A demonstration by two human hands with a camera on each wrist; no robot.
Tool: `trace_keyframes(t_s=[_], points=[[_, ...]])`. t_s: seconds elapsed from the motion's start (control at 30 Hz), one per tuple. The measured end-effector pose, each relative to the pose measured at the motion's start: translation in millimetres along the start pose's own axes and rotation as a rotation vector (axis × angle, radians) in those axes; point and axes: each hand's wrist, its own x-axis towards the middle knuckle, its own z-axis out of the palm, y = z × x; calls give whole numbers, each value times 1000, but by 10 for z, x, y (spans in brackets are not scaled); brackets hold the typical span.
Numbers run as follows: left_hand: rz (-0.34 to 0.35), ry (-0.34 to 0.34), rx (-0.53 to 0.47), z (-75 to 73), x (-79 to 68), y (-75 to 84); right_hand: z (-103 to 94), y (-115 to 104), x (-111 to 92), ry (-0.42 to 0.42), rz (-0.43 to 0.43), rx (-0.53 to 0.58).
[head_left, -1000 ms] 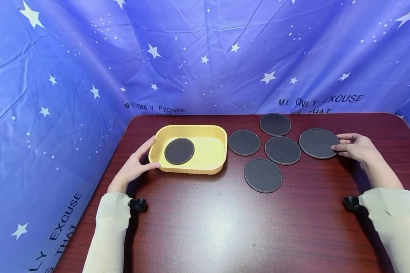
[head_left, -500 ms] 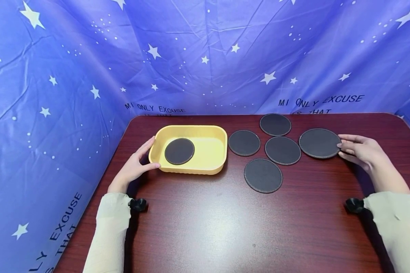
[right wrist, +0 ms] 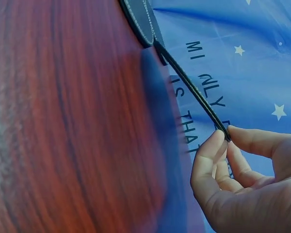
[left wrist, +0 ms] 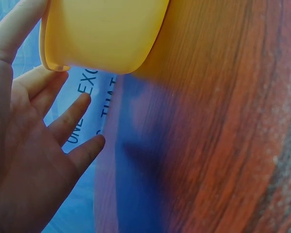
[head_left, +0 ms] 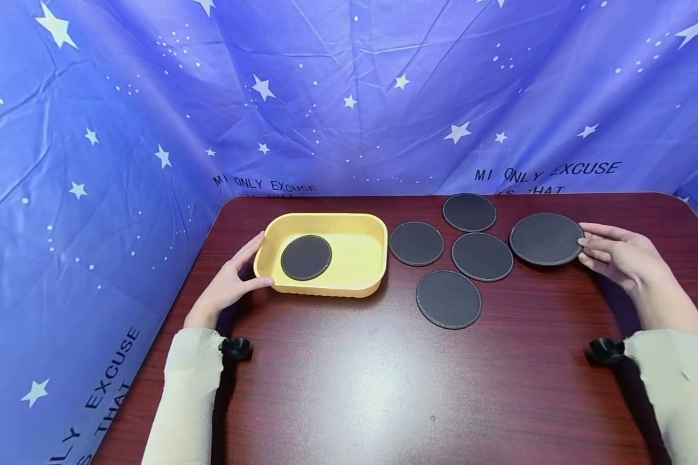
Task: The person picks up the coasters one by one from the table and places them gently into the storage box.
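My left hand [head_left: 225, 284] holds the left end of a yellow rectangular container [head_left: 357, 255], thumb by the front corner and forefinger along the side. In the left wrist view its other fingers extend free of the container wall [left wrist: 104, 34]. One round black coaster [head_left: 306, 257] lies inside the container. At the table's right, my right hand [head_left: 625, 255] pinches the right edge of a large black coaster [head_left: 545, 239]. The right wrist view shows this coaster [right wrist: 191, 87] edge-on and tilted, its near edge raised between thumb and fingers [right wrist: 211, 148].
Between container and right hand lie several more black stitched coasters: a left one [head_left: 416, 243], a back one [head_left: 469, 212], a middle one [head_left: 482, 256] and a front one [head_left: 448, 299]. A blue star-printed cloth [head_left: 349, 97] hangs behind the dark red table [head_left: 349, 374].
My right hand has shifted its hold outward to the large coaster's right edge, then raised that edge slightly. The left hand and the container have stayed in place.
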Motion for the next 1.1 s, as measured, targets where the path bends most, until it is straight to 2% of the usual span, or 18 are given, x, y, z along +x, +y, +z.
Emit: trace_keyframes(t_s=[0.17, 0.43, 0.7, 1.1], points=[[3, 0, -5, -1, -1, 1, 50, -38, -6, -30, -28, 31], [-7, -2, -4, -1, 1, 11, 163, -67, 15, -60, -50, 18], [-6, 0, -5, 2, 7, 6, 302, -6, 55, -108, -88, 5], [-2, 6, -5, 8, 6, 3, 584, 94, 125, -146, -92, -44]])
